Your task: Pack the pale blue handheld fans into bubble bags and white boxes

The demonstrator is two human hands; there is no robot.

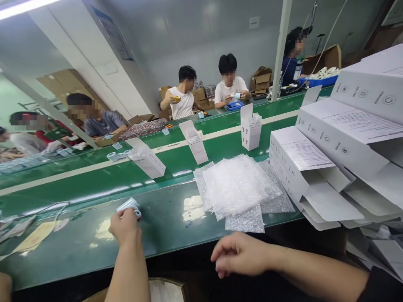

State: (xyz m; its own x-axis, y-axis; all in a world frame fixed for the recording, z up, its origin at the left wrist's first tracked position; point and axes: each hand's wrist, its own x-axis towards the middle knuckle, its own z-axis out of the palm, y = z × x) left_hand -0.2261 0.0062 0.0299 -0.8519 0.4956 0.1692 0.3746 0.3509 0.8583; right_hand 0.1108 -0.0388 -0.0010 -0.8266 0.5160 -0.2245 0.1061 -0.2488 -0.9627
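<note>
My left hand (125,226) is closed around a light-blue plastic part (127,204) at the green bench top. My fingers hide much of the part, so its kind is unclear. Over the bench's front edge hangs my right hand (231,253), empty, with its fingers loosely bent and apart. Just beyond it lies a loose pile of clear bubble-wrap bags (236,184), some sticking out past the others.
White open cartons (317,155) are stacked at the right. Upright white boxes stand along the green conveyor belt (220,147), their flaps up. Papers and a cord (34,235) lie at the left. Several co-workers sit across the line. Below the bench edge is an open carton (166,289).
</note>
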